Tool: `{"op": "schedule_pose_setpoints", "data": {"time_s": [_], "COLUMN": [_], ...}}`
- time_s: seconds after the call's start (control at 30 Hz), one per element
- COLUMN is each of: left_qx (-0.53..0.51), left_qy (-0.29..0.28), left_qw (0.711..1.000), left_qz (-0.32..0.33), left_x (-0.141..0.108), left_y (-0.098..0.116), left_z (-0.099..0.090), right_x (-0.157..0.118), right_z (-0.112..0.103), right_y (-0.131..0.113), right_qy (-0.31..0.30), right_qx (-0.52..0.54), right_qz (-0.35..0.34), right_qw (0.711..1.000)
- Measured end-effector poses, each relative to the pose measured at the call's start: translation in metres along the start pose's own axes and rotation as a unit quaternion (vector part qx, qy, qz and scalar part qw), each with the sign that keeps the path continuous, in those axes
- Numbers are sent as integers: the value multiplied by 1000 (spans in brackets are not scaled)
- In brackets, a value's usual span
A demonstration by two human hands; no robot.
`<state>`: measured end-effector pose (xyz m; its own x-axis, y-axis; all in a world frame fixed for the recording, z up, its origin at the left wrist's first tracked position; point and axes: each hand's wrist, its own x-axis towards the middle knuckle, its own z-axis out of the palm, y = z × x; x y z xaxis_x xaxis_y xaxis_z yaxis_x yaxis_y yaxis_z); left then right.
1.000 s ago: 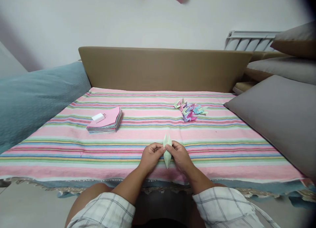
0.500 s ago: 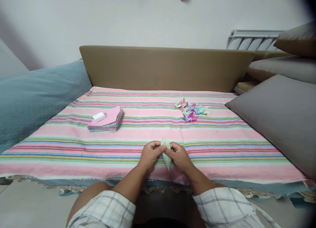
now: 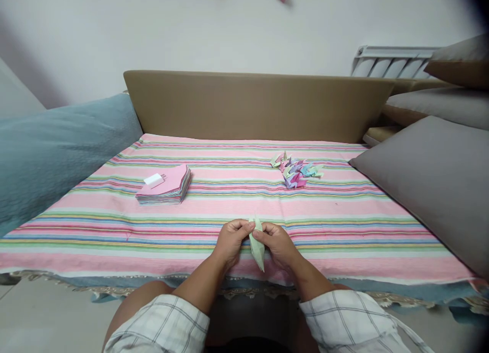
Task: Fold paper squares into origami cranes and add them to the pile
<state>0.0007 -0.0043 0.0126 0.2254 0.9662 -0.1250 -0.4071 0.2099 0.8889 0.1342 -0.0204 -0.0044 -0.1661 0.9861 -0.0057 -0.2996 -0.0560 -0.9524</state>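
Between my two hands is a pale green folded paper (image 3: 257,251), long and diamond-shaped, with narrow points at its upper end and one point hanging toward me. My left hand (image 3: 232,241) pinches its upper left side between thumb and fingers. From the other side my right hand (image 3: 278,242) grips it, the thumb lying across the paper's face. Both hands are just above the striped cloth (image 3: 214,210) near the seat's front edge. Fingertips behind the paper are hidden.
A stack of coloured paper sheets (image 3: 171,185) lies to the left, with a white plug adapter (image 3: 154,180) on top. Several folded paper cranes (image 3: 294,172) are heaped right of centre. Grey cushions (image 3: 428,174) line the right side; a blue-covered armrest (image 3: 69,149) borders the left.
The folded paper has shifted slightly down toward me, showing more of its lower part. My thumbs have moved a little apart on it.
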Motion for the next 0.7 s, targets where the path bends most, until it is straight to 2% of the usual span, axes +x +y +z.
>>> {"op": "schedule_pose_setpoints", "data": {"time_s": [0.2,0.4,0.6,0.7], "left_qx": [4,21,54,67], "left_qy": [9,38,0,5], "left_qw": [1000,998,999,998], "left_qz": [7,42,7,-3], "left_x": [0,2,-1,-2], "left_y": [2,-1,6,10], "left_z": [2,-1,1,4], "right_x": [0,0,1,0], "right_z": [0,0,1,1], "right_y": [0,0,2,2], "right_qy": [-1,-8,-3,-2], "right_qx": [-23,-80,-122,-144], "right_qz": [9,7,4,-3], "right_qw": [1000,997,993,990]}}
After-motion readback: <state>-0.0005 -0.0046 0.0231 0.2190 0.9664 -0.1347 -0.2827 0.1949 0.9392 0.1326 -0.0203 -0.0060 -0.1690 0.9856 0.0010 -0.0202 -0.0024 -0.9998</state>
